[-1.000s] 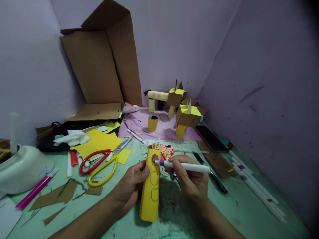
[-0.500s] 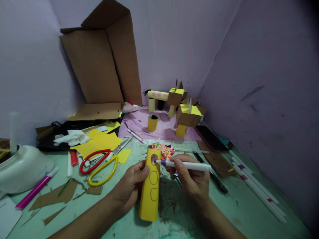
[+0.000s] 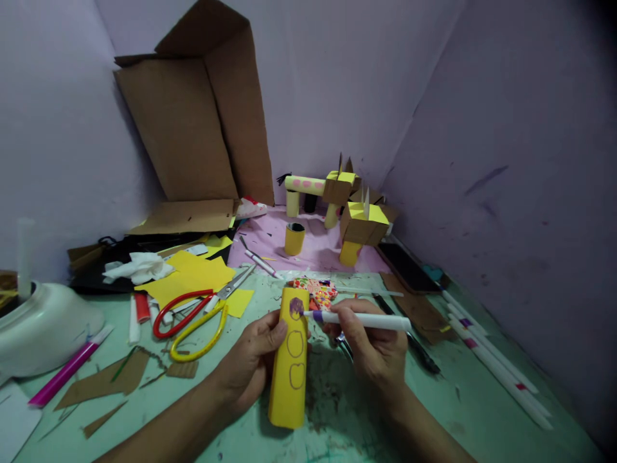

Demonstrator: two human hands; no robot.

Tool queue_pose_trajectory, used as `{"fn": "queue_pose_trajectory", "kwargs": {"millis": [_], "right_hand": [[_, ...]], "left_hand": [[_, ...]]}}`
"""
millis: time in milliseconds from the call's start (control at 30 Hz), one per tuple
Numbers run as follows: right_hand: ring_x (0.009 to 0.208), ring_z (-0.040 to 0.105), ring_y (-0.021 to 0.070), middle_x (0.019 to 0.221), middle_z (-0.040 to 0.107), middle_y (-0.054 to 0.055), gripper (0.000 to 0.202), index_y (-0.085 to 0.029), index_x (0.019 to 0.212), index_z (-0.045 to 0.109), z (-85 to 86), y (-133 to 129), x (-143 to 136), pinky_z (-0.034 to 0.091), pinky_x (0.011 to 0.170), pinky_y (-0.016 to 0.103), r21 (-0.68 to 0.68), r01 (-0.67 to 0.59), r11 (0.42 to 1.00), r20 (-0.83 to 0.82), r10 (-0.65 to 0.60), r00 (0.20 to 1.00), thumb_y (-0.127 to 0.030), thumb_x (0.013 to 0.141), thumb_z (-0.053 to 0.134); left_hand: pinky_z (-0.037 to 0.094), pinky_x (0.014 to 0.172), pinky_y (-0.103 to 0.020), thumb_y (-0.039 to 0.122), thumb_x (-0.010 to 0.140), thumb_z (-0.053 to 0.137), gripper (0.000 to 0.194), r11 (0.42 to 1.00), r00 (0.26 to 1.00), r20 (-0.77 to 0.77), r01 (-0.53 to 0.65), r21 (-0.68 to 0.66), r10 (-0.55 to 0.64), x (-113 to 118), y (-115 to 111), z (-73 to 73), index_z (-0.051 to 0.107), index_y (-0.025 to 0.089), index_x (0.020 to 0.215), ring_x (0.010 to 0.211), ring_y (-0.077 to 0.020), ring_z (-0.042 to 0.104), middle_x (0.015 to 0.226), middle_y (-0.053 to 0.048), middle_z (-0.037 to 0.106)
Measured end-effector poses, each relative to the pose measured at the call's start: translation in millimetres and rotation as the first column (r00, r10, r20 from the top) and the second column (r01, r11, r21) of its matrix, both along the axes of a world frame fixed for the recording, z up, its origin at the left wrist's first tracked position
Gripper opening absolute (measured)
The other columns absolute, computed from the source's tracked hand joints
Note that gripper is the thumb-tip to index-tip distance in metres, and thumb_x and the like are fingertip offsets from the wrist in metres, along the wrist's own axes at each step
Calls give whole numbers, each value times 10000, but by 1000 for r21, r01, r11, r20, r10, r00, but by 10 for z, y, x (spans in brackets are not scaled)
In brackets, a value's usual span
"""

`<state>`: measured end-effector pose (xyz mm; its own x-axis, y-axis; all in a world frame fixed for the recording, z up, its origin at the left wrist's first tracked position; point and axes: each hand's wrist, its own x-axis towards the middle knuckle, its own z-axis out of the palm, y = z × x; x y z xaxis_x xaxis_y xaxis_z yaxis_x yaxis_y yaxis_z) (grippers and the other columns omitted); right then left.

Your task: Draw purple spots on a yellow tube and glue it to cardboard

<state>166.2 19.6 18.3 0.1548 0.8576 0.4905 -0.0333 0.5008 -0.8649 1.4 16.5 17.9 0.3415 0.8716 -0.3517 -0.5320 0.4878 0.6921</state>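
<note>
My left hand is closed round a yellow paper-covered tube, its thumb lying along the tube's left side. Three rounded outlines run down the tube's face; the top one is mostly coloured purple, while the lower two are only drawn round. Pinched in my right hand is a white marker with a purple band. Its tip meets the right edge of the purple spot. Just behind the tube lies a flower-patterned item, partly covered by it.
Red-and-yellow-handled scissors and yellow paper lie at left. Behind stand a yellow paper cup-like tube and box-headed animal figures. Several white markers, a phone and a black-handled tool lie at right.
The marker tip has shifted slightly right, to the edge of the top spot, and a little more purple shows there. My left hand still holds the tube in nearly the same place.
</note>
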Motion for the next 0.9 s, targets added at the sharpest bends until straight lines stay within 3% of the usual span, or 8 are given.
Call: {"fn": "queue_pose_trajectory", "kwargs": {"millis": [433, 900], "right_hand": [[510, 598, 127, 603, 651, 4, 127, -184, 799, 704, 29, -1, -5, 488, 473, 229, -5, 43, 999, 21, -43, 999, -242, 868, 615], [593, 629, 147, 709, 670, 21, 115, -205, 857, 704, -55, -33, -7, 500, 529, 260, -13, -90, 996, 77, 91, 993, -225, 894, 597]], "left_hand": [[488, 711, -279, 329, 588, 864, 438, 1000, 1000, 5, -8, -16, 8, 5, -10, 19, 695, 116, 932, 718, -180, 644, 792, -79, 715], [470, 771, -275, 317, 647, 832, 423, 1000, 1000, 24, 6, 23, -7, -3, -5, -19, 710, 127, 1005, 782, -169, 628, 886, -75, 719]]}}
